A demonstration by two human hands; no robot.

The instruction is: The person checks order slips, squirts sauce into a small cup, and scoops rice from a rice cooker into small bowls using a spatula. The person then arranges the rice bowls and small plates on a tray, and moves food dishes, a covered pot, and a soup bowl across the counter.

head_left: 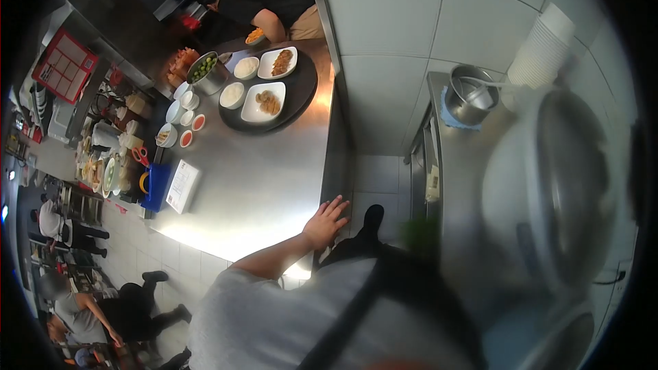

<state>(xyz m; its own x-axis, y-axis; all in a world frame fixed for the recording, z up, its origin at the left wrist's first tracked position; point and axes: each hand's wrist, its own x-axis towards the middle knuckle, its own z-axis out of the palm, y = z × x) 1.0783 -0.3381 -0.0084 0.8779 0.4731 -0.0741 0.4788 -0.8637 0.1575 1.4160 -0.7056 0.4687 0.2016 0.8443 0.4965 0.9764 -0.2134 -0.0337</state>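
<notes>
My left hand point(327, 223) rests with fingers spread at the right edge of the steel counter point(267, 178), holding nothing. My right hand is out of sight. Farther up the counter, a round black tray point(305, 92) carries two square white plates of food, one nearer point(255, 109) and one farther point(293, 62), and two bowls of white rice, one point(232, 94) beside the other point(246, 67). A metal pot of green items point(208, 74) stands left of the tray. Two small cups of red sauce point(199, 122) sit nearby.
A white box point(184, 186) and blue container point(157, 188) line the counter's left side. On the right are a metal pot point(467, 104), stacked white bowls point(541, 44) and a large lidded vessel point(572, 188). People stand at lower left; another person's arm point(270, 26) is behind the tray.
</notes>
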